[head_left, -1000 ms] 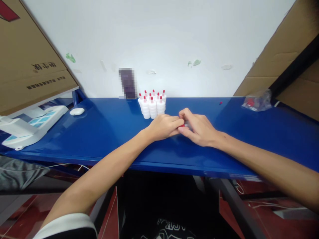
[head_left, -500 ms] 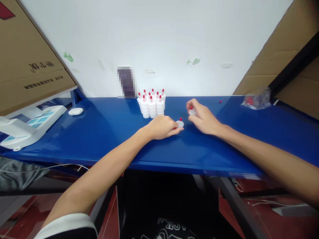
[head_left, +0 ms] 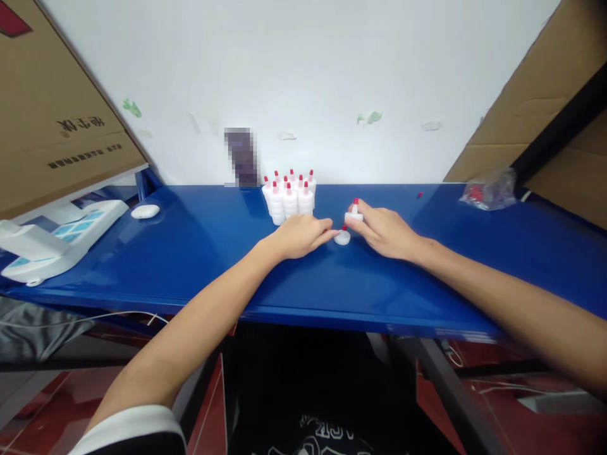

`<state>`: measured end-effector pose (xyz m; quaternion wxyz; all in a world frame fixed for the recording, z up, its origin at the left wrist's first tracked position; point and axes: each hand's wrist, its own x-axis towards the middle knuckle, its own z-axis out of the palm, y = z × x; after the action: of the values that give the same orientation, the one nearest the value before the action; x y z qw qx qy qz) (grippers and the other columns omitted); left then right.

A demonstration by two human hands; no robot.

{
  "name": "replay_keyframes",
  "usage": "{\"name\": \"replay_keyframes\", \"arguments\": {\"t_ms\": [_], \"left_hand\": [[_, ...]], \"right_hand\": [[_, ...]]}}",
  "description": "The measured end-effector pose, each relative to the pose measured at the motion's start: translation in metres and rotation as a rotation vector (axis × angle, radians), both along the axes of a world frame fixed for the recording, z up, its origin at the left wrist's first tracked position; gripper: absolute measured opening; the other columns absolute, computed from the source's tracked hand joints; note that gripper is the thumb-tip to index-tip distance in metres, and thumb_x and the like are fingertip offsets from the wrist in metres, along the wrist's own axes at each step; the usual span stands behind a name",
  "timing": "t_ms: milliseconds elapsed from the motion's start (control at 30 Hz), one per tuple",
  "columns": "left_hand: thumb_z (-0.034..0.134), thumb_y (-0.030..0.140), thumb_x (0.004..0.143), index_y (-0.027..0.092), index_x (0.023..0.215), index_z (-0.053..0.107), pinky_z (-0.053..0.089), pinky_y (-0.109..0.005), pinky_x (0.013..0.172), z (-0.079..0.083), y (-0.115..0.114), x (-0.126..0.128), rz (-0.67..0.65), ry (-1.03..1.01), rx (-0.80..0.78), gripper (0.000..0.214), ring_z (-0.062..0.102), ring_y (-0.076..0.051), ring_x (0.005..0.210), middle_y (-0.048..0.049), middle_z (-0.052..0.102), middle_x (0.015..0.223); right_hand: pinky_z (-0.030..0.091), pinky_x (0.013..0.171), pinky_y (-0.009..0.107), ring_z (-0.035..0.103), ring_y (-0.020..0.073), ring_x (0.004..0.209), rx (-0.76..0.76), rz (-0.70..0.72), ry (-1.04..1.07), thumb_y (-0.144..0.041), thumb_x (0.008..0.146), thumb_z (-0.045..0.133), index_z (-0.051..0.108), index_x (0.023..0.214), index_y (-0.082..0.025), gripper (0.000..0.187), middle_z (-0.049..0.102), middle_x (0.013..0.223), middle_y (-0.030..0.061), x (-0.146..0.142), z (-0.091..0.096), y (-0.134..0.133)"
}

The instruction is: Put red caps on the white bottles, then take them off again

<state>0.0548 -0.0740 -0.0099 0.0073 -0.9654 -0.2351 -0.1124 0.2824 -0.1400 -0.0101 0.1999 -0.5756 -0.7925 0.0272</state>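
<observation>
A small white squeeze bottle (head_left: 342, 239) with a red tip stands on the blue table, seen nearly from above. At its left side is my left hand (head_left: 303, 237), with curled fingers slightly apart and a fingertip close to or touching the bottle's edge. My right hand (head_left: 391, 232) pinches another white bottle (head_left: 354, 217) by its body, just above and right of the first. Its red tip points up, and the palm hides part of it. Behind my left hand stands a tight cluster of similar bottles (head_left: 290, 201), all with red tips.
A blue table (head_left: 190, 253) runs along a white wall. On its left are a white device with blue panels (head_left: 76, 230) and a white mouse (head_left: 145, 212). To the right lie a loose red cap (head_left: 420, 195) and a clear bag with red pieces (head_left: 488, 191). Cardboard (head_left: 516, 120) rises behind.
My left hand has drawn back slightly left from the bottle it gripped, which stays in place. My right hand has brought its bottle left and turned it, so its red tip shows more fully.
</observation>
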Motion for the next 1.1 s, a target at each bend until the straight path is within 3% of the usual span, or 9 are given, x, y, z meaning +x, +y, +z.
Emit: {"name": "replay_keyframes", "arguments": {"t_ms": [100,267,367,500,600,700,800,967,1100], "left_hand": [[0.036,0.044,0.109,0.016,0.090,0.064,0.027,-0.028,0.055,0.002,0.000,0.000,0.015,0.009,0.001,0.045,0.050,-0.016,0.054,-0.0036,0.061,0.067],[0.038,0.046,0.108,0.016,0.077,0.066,0.027,-0.028,0.055,0.003,0.001,0.000,0.007,-0.028,0.002,0.051,0.050,-0.015,0.054,-0.0049,0.063,0.066],[0.040,0.046,0.108,0.016,0.070,0.064,0.025,-0.028,0.055,0.004,0.001,-0.001,0.000,-0.057,0.020,0.054,0.049,-0.014,0.052,-0.0037,0.061,0.061],[0.041,0.045,0.108,0.016,0.066,0.061,0.026,-0.028,0.055,0.005,-0.001,0.000,-0.049,-0.117,0.047,0.054,0.048,-0.013,0.052,-0.0021,0.060,0.060],[0.039,0.043,0.109,0.016,0.066,0.059,0.030,-0.028,0.055,0.003,-0.006,0.002,-0.135,-0.195,0.085,0.054,0.052,-0.012,0.054,-0.0016,0.062,0.061],[0.037,0.042,0.109,0.017,0.067,0.058,0.034,-0.028,0.056,-0.001,-0.013,0.008,-0.253,-0.275,0.185,0.053,0.056,-0.012,0.054,-0.0008,0.062,0.061],[0.034,0.043,0.110,0.018,0.070,0.059,0.037,-0.029,0.054,-0.005,-0.020,0.014,-0.345,-0.369,0.384,0.054,0.057,-0.012,0.052,-0.0002,0.062,0.060],[0.042,0.041,0.109,0.019,0.071,0.059,0.042,-0.028,0.054,-0.006,-0.024,0.020,-0.454,-0.515,0.718,0.048,0.057,-0.011,0.051,0.0016,0.066,0.062],[0.047,0.036,0.108,0.020,0.072,0.059,0.045,-0.027,0.057,-0.004,-0.023,0.021,-0.483,-0.539,0.774,0.041,0.061,-0.011,0.056,0.0025,0.067,0.064]], "right_hand": [[0.047,0.072,0.040,0.070,0.0311,0.087,-0.008,0.052,-0.062,-0.065,0.104,0.028,0.052,0.125,-0.019,0.056,0.074,0.108,0.0148,-0.001,0.001,-0.003],[0.043,0.064,0.038,0.068,0.0290,0.079,-0.041,0.093,-0.186,-0.068,0.103,0.030,0.055,0.128,-0.023,0.057,0.075,0.102,0.0125,-0.002,0.005,-0.009],[0.042,0.064,0.036,0.069,0.0291,0.084,-0.052,0.090,-0.212,-0.070,0.101,0.033,0.057,0.132,-0.026,0.059,0.076,0.107,0.0114,-0.002,0.009,-0.010],[0.042,0.065,0.035,0.069,0.0279,0.082,-0.043,0.054,-0.177,-0.069,0.099,0.038,0.057,0.135,-0.026,0.059,0.075,0.099,0.0088,0.000,0.013,-0.011],[0.042,0.063,0.035,0.064,0.0234,0.069,0.081,0.065,-0.032,-0.063,0.098,0.044,0.054,0.136,-0.024,0.056,0.069,0.086,0.0045,0.004,0.013,-0.011],[0.044,0.061,0.034,0.059,0.0187,0.060,0.171,0.289,0.192,-0.060,0.097,0.047,0.045,0.140,-0.023,0.057,0.063,0.078,-0.0007,0.007,0.010,-0.013],[0.046,0.058,0.032,0.057,0.0168,0.056,0.174,0.518,0.294,-0.061,0.097,0.049,0.038,0.139,-0.024,0.057,0.061,0.074,-0.0038,0.001,0.005,-0.018],[0.050,0.059,0.034,0.064,0.0198,0.060,0.153,0.599,0.287,-0.061,0.099,0.048,0.032,0.145,-0.022,0.062,0.067,0.078,-0.0007,-0.016,-0.001,-0.026],[0.053,0.061,0.036,0.066,0.0219,0.059,0.057,0.621,0.297,-0.058,0.101,0.049,0.025,0.156,-0.019,0.072,0.061,0.065,-0.0052,-0.019,-0.001,-0.029]]}}
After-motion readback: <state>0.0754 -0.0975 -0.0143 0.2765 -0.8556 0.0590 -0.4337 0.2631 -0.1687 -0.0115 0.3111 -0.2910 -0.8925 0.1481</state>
